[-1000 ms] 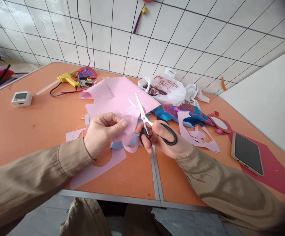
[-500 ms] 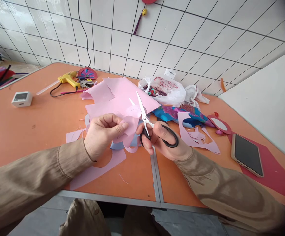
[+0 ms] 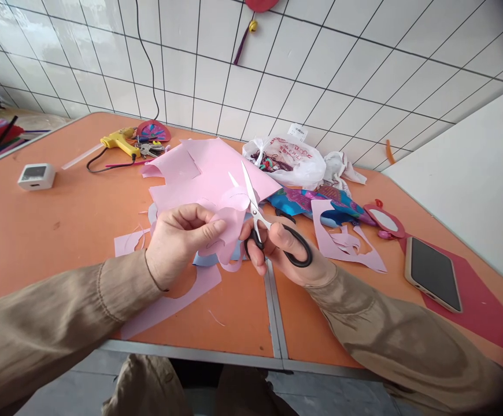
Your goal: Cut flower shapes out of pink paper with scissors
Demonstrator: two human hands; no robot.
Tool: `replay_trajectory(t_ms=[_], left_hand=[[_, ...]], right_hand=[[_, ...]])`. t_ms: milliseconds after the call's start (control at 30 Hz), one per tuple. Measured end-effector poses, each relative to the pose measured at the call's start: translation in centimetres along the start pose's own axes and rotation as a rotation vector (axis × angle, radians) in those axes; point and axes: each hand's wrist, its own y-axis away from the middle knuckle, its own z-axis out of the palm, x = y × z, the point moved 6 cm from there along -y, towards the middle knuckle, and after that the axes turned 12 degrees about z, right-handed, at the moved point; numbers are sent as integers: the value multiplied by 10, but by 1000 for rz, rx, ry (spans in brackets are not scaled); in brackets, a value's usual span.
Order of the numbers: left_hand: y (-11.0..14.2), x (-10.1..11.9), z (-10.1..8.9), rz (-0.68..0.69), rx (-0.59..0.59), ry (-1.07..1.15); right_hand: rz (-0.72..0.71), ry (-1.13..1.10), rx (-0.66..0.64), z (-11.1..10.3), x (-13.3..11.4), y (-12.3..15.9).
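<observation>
My left hand [image 3: 180, 240] pinches a small pink paper cutout [image 3: 232, 222] between thumb and forefinger, its edge curved. My right hand [image 3: 290, 248] has its fingers in the black handles of a pair of scissors [image 3: 255, 214]. The scissor blades stand apart, pointing up and away, at the right edge of the cutout. A thin curled pink strip [image 3: 234, 266] hangs below the cutout. Behind my hands lies a large pink sheet [image 3: 217, 164] with cut edges. A piece of blue paper [image 3: 206, 258] shows partly under my left hand.
Pink offcuts [image 3: 327, 242] lie right of my hands, near a phone [image 3: 433, 271] on red paper [image 3: 481, 294]. At the back are a yellow glue gun [image 3: 121, 140] and a white plastic bag [image 3: 307, 164]. A small white device [image 3: 37, 177] sits at left. A tiled wall [image 3: 217, 86] bounds the table.
The whole view has shifted very slightly. My hands, the pink cutout and the scissors keep nearly the same positions, with the blades still apart.
</observation>
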Motion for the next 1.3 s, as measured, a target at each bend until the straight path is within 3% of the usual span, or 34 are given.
replay_trajectory(t_ms=[300, 467, 700, 1300], left_hand=[[3, 2, 4, -14, 18, 74], [4, 3, 6, -2, -21, 87], [5, 0, 9, -15, -70, 95], [4, 3, 8, -15, -3, 67]], right_hand=[[-4, 23, 9, 1, -1, -1], [55, 23, 72, 1, -1, 1], [32, 22, 81, 2, -1, 1], [-5, 51, 75, -1, -1, 0]])
